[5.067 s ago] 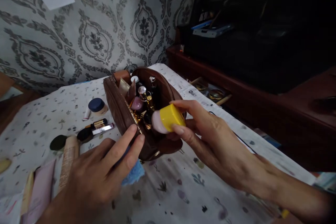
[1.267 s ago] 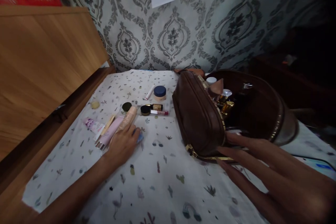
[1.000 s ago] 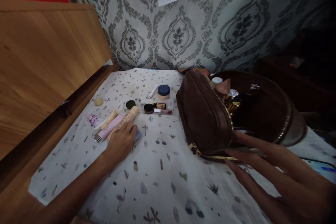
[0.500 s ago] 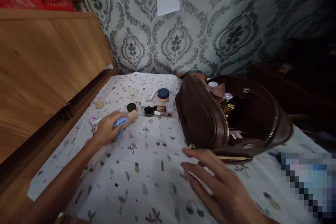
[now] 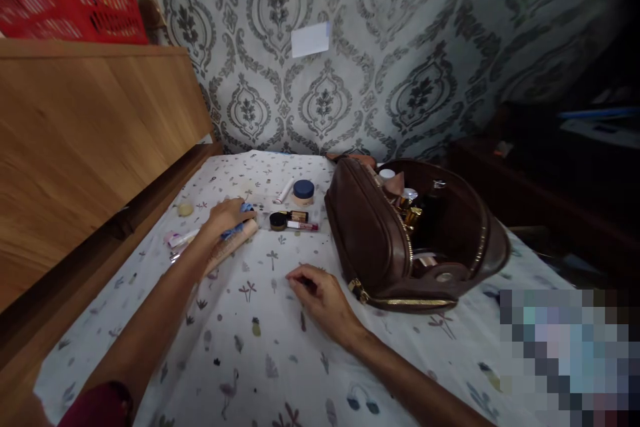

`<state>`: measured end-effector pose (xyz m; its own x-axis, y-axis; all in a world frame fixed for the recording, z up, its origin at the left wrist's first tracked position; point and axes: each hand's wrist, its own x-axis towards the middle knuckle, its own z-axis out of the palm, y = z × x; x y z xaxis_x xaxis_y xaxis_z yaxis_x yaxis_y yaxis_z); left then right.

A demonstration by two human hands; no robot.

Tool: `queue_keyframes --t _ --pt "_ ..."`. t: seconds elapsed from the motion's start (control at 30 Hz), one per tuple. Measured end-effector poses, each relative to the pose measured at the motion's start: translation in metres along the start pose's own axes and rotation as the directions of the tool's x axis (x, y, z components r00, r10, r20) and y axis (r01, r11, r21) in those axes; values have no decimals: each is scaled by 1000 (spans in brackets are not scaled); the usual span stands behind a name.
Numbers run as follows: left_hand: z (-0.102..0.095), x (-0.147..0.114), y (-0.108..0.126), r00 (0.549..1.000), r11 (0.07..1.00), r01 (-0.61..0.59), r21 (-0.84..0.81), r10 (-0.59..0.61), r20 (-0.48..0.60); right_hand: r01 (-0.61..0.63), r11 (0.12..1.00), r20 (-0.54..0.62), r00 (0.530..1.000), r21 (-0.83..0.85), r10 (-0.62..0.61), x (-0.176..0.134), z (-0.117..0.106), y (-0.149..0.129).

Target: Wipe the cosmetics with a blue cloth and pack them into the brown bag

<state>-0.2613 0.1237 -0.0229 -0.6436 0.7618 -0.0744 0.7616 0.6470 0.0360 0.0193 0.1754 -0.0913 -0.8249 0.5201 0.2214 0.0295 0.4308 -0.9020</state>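
Note:
My left hand (image 5: 227, 219) is closed on a crumpled blue cloth (image 5: 246, 209), over the spot where a dark round lid lay earlier; the hand hides that lid now. A beige tube (image 5: 235, 245) lies on the sheet just below this hand. My right hand (image 5: 323, 297) is low over the patterned sheet (image 5: 270, 360), its fingers loosely curled with nothing visible in them. Past the left hand lie a black round jar (image 5: 278, 221), a small black-and-gold bottle (image 5: 298, 215), and a lip gloss tube (image 5: 303, 226). Behind them are a blue-lidded jar (image 5: 303, 191) and a white tube (image 5: 285, 191).
An open brown leather bag (image 5: 367, 227) stands at the right with several cosmetics inside. Left are small items (image 5: 175, 240) and a round yellowish piece (image 5: 185, 209). A wooden cabinet (image 5: 100, 120) borders the left side; a patterned wall (image 5: 325, 80) rises behind.
My left hand has moved slightly away from me and right with the cloth; the beige tube now lies below it. My right hand has moved left and forward, its fingers curling in.

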Motion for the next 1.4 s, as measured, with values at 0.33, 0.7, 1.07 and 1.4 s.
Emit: queue_keyframes --t 0.33,0.7,1.07,1.4 --pt "3 26 3 969 963 -244 -116 245 0 30 999 12 999 12 -30 -4 -1 0" --pt "17 31 15 982 963 -178 -204 162 -95 34 999 9 999 21 -34 -5 -2 0" --pt "-6 -27 34 927 776 -367 -514 255 -277 -82 969 -16 996 235 88 -6 -4 3" --pt "13 -113 72 875 419 -342 -841 469 -122 -160 764 41 984 625 173 4 -12 1"
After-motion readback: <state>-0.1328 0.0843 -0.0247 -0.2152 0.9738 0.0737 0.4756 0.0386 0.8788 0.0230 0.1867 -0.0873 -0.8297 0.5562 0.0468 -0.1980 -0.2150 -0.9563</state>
